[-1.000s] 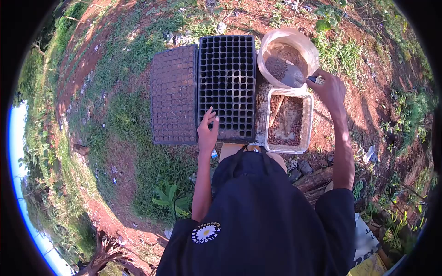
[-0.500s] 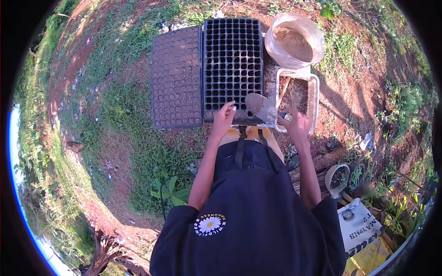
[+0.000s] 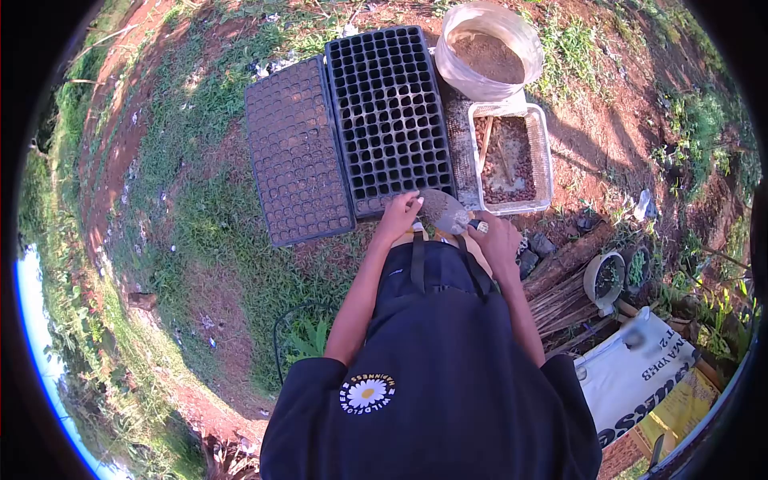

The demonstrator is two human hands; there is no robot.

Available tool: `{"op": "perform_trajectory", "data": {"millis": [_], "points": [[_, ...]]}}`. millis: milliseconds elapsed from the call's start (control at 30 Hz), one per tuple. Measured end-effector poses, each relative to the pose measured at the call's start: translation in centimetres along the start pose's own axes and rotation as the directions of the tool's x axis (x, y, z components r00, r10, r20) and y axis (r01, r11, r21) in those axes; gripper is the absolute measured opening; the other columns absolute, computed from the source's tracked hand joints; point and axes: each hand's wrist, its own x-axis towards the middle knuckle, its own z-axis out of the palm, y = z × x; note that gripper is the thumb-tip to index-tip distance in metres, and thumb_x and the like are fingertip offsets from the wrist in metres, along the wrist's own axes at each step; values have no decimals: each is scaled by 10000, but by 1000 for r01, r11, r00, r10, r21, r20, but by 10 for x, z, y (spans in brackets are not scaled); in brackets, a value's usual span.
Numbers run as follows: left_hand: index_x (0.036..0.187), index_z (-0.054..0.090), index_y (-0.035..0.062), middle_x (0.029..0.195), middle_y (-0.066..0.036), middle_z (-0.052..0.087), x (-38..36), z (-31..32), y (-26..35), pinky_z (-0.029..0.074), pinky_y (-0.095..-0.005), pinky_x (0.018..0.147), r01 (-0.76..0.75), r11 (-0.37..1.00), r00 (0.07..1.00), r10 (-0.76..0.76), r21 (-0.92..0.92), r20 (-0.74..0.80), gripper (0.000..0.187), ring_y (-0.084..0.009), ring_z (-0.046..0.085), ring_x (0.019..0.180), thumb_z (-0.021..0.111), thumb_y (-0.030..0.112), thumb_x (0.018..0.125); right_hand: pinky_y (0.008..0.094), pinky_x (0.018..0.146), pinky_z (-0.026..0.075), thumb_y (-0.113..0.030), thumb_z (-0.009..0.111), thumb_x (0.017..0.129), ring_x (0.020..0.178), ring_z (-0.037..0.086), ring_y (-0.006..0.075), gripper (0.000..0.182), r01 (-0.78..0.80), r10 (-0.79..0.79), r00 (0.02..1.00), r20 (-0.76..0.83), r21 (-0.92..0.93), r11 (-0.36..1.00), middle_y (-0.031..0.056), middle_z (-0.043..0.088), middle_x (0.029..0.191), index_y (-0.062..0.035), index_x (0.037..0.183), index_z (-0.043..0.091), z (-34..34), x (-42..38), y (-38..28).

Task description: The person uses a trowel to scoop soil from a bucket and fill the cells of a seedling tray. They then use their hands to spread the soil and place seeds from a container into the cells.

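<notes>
Looking down from the head camera: lying on grass and red earth, a black plastic seedling tray [image 3: 390, 116], a rigid grid of small square cells, mostly hollow. Sitting just beside it on the left, a second tray [image 3: 294, 152], its cells packed level with dark soil and looking matte and flat. Standing at the far right corner, a round, pale, thin-walled tub [image 3: 486, 50] holding brown, grainy soil. Resting below that, a white rectangular basket [image 3: 512, 158] with a latticed wall, holding reddish lumps and a stick.

Gripping a trowel [image 3: 442, 211] by its handle, right hand [image 3: 496, 240] clenched around it; grey scoop-shaped blade carrying soil and hovering at the near edge of the black plastic seedling tray. Touching that same near edge, left hand [image 3: 398, 214], fingers curled and loosely released, holding nothing.
</notes>
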Motion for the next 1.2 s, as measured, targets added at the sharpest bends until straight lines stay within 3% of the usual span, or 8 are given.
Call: {"op": "perform_trajectory", "data": {"millis": [133,467,533,867,933,1200], "points": [[1264,631,-21,1095,-186,700,1,4,-5,533,-328,759,-47,997,999,48,65,-6,450,-192,684,791,643,303,952,469,698,522,-345,804,751,794,700,366,373,-9,9,1000,-22,2,1000,182,720,828,-121,1043,744,4,-6,0],[1240,645,-26,1100,-210,686,3,8,-3,532,-336,762,-29,998,999,29,61,-12,436,-228,689,815,642,300,951,455,659,527,-384,792,766,772,710,350,345,-25,28,999,40,-71,997,176,713,773,-123,984,737,1,-3,-1],[1226,645,-32,1104,-219,669,2,7,-3,527,-399,813,-35,998,999,36,50,-11,429,-308,681,832,626,297,951,454,657,529,-383,794,765,771,711,349,347,-28,32,998,56,-66,997,177,713,770,-124,989,738,0,-2,-2],[1225,642,-33,1048,-189,666,2,6,-7,518,-407,805,-50,997,999,51,65,-12,427,-300,661,802,620,299,957,454,659,535,-375,801,760,759,709,363,354,-19,21,999,31,-75,997,186,709,762,-122,999,738,1,-4,-6],[1248,638,-20,1087,-182,648,3,4,-5,525,-353,780,-34,997,999,32,74,21,428,-253,679,825,628,298,962,457,659,534,-377,800,761,758,708,364,356,-31,34,999,37,-74,997,187,708,758,-120,998,737,0,-3,-7],[1235,646,-20,1067,-181,658,3,4,-8,524,-354,780,-66,991,998,64,116,21,420,-262,678,829,631,297,961,464,655,528,-373,797,756,755,706,367,326,-34,36,998,48,-56,998,185,704,746,-125,959,734,-1,-4,-6]]}}
